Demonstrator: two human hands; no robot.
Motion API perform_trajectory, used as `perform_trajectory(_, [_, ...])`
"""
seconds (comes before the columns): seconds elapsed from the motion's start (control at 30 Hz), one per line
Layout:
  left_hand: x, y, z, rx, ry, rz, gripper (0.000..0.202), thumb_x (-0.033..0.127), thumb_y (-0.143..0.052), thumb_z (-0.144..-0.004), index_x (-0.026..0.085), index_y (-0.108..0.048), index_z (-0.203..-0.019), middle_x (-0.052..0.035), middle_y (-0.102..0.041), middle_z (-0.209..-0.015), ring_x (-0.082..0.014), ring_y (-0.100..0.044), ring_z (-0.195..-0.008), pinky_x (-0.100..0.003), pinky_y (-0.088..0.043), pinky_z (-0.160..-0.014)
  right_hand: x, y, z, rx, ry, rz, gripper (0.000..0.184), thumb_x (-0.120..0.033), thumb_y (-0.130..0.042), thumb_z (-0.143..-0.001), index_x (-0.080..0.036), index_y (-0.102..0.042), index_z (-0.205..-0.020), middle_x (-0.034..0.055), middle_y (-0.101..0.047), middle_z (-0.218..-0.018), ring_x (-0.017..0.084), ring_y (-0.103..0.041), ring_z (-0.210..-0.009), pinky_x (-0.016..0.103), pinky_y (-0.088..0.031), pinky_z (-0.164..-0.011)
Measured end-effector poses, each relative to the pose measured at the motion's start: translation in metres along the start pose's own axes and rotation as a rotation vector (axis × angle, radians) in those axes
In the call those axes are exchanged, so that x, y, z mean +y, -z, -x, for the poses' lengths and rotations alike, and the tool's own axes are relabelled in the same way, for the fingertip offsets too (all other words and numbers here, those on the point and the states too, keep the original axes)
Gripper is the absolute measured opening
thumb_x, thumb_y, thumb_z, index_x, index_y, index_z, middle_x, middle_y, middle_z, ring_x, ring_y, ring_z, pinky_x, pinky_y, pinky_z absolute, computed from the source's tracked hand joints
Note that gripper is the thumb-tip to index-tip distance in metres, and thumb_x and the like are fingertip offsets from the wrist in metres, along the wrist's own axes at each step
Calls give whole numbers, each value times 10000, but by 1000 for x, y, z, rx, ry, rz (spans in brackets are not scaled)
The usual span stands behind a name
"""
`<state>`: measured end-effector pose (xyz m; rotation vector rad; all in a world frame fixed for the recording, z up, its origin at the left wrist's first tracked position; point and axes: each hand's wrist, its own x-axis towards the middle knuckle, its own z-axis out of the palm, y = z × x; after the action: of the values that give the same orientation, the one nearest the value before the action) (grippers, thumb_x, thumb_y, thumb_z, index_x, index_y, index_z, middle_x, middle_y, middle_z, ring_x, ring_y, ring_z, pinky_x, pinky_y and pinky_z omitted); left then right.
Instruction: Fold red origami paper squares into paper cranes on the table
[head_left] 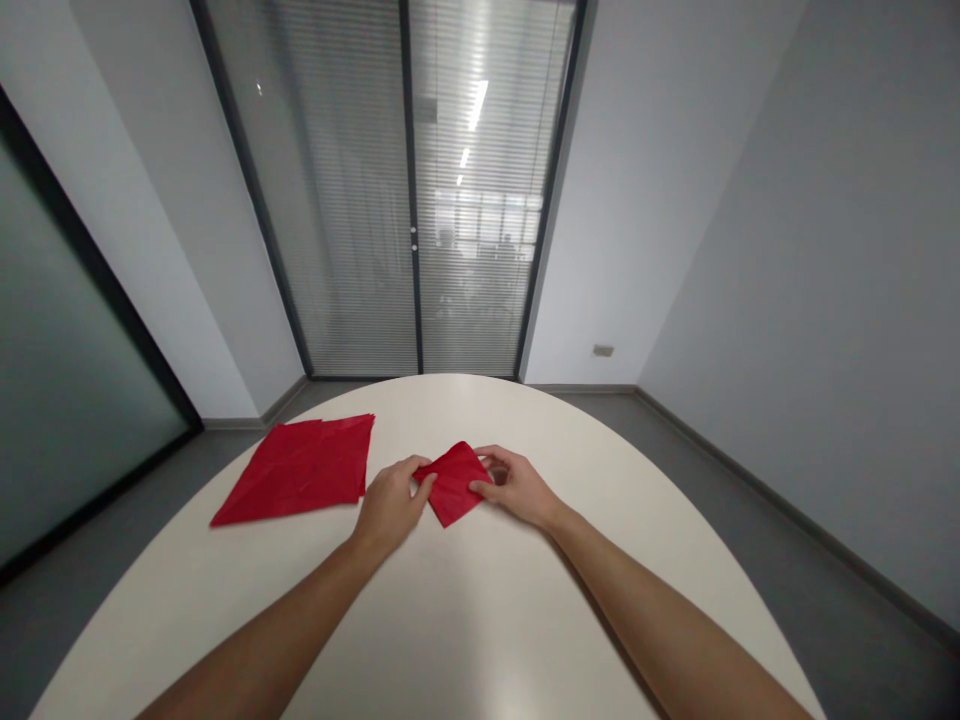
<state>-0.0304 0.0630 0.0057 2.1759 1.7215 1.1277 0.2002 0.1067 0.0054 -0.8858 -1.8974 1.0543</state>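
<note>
A small folded piece of red paper (pixel 453 488) is held a little above or on the table between my two hands, turned so that one corner points toward me. My left hand (pixel 391 503) pinches its left corner between thumb and fingers. On the other side, my right hand (pixel 520 486) grips the right edge, thumb on top and fingers behind. Left of my left hand lies a stack of larger red sheets (pixel 300 468), its edges slightly uneven. The fingertips behind the small paper are partly hidden.
Both forearms reach over a round white table (pixel 465 640). Beyond its far edge stands a glass partition with blinds (pixel 360 200) in dark frames. Plain walls rise on both sides, with a small socket plate (pixel 603 351) low on the back wall.
</note>
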Motion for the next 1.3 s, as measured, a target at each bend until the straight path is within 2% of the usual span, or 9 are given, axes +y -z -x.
perform_trajectory(0.13, [-1, 0, 1, -6, 50, 43, 157, 298, -522, -929, 234, -654, -987, -39, -754, -920, -233, -705, -871, -339, -522, -777, 5, 2, -1, 16, -19, 70, 293, -257, -674, -827, -187, -680, -1112, 52, -734, -988, 204, -670, -886, 348, -530, -826])
perform_trajectory(0.37, [-2, -1, 0, -26, 11, 72, 137, 236, -514, -904, 225, -637, -962, -45, -742, -919, -225, -691, -880, -339, -519, -799, 10, 1, -2, -10, -4, 70, 216, -285, -629, -867, -185, -703, -1043, 47, -753, -959, 214, -677, -862, 347, -527, -801])
perform_trajectory(0.53, [-3, -1, -1, -9, 41, 136, 139, 247, -530, -898, 224, -619, -1003, -46, -740, -949, -219, -696, -902, -340, -525, -817, 6, 1, -1, -11, 5, 83, 257, -294, -572, -914, -196, -687, -1123, 48, -748, -978, 202, -675, -856, 337, -524, -793])
perform_trajectory(0.67, [-6, -3, -1, 10, 80, 216, 206, 285, -545, -906, 221, -601, -1093, -47, -744, -951, -221, -707, -893, -348, -534, -812, 3, 2, 1, 7, -14, 103, 331, -313, -634, -884, -199, -642, -1195, 38, -738, -950, 187, -664, -831, 324, -525, -788])
perform_trajectory(0.8, [-8, -4, -4, 85, 85, 364, 199, 331, -558, -907, 203, -610, -1050, -68, -734, -1002, -216, -703, -936, -348, -539, -848, 0, 2, 2, -26, 10, 43, 394, -349, -675, -865, -192, -613, -1222, 54, -724, -1029, 196, -660, -906, 337, -519, -839])
perform_trajectory(0.9, [-7, -4, -5, 145, 98, 466, 189, 352, -582, -898, 194, -614, -998, -59, -721, -954, -200, -697, -887, -333, -546, -820, -4, 3, 2, -23, 37, -2, 406, -373, -680, -867, -191, -599, -1221, 66, -704, -1104, 206, -650, -994, 358, -498, -917])
perform_trajectory(1.03, [-3, -4, -5, 211, 123, 591, 188, 361, -620, -880, 190, -609, -959, -36, -699, -887, -182, -692, -833, -305, -557, -764, -8, 5, 1, 51, 81, 10, 377, -385, -688, -862, -198, -616, -1182, 61, -694, -1100, 211, -630, -1031, 370, -470, -967])
perform_trajectory(1.13, [-2, -3, -5, 269, 153, 671, 198, 365, -638, -869, 188, -602, -951, -26, -682, -864, -169, -692, -801, -280, -565, -712, -10, 6, 0, 120, 79, 27, 316, -392, -676, -869, -196, -648, -1116, 56, -702, -1030, 199, -632, -938, 349, -495, -881])
perform_trajectory(1.3, [2, 0, -5, 348, 211, 732, 235, 377, -662, -837, 187, -569, -940, 7, -633, -771, -134, -650, -642, -239, -550, -567, -12, 7, -4, 279, 103, 10, 245, -394, -671, -868, -194, -690, -1007, 42, -693, -898, 180, -615, -816, 303, -493, -737])
